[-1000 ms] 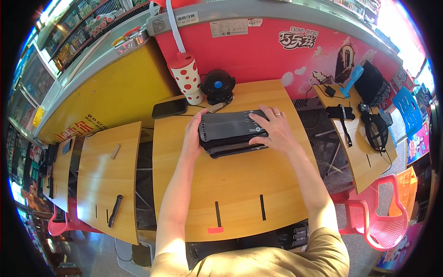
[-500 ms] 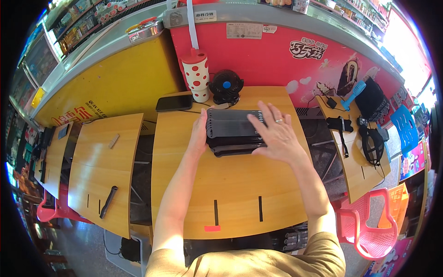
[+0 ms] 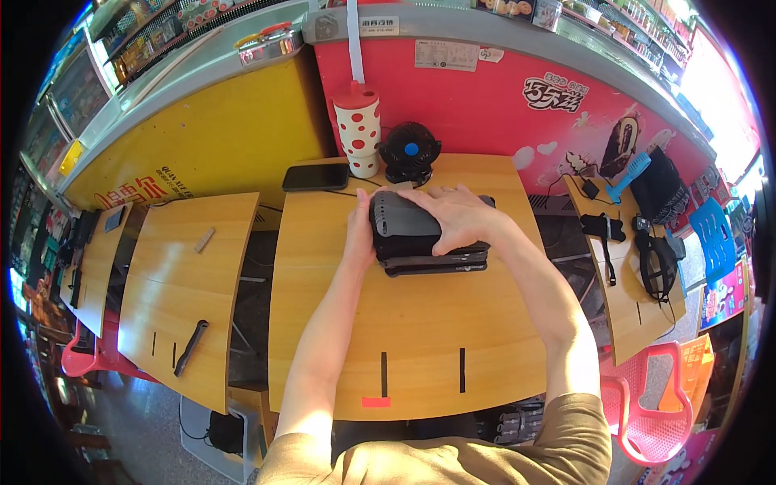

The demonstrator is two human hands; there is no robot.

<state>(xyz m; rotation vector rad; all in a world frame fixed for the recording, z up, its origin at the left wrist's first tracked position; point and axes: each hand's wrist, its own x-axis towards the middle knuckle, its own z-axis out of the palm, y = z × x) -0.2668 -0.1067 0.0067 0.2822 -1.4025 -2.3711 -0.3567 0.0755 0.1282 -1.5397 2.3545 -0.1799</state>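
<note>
A stack of flat black plastic pieces point(image 3: 408, 217), with a row of small holes along its left edge, lies on the wooden table. My left hand point(image 3: 361, 228) rests along the left side of the stack, its fingers straight and pointing away from me. Across the top of the stack lies my right hand point(image 3: 454, 217), its fingers stretched toward the far left and its thumb apart near the front edge. The right hand covers much of the top and right side of the stack. What the pieces are, I cannot tell.
Behind the stack stand a black fan point(image 3: 410, 153), a red-and-white spotted tumbler point(image 3: 358, 133) and a dark phone point(image 3: 315, 177). Black tape strips point(image 3: 384, 374) and a red strip point(image 3: 377, 402) mark the near table point(image 3: 331, 388). A pink chair point(image 3: 647, 404) stands at right.
My right hand has moved left over the stack, its fingers now turned toward the far left edge. My left hand stays at the left side. The view has shifted slightly.
</note>
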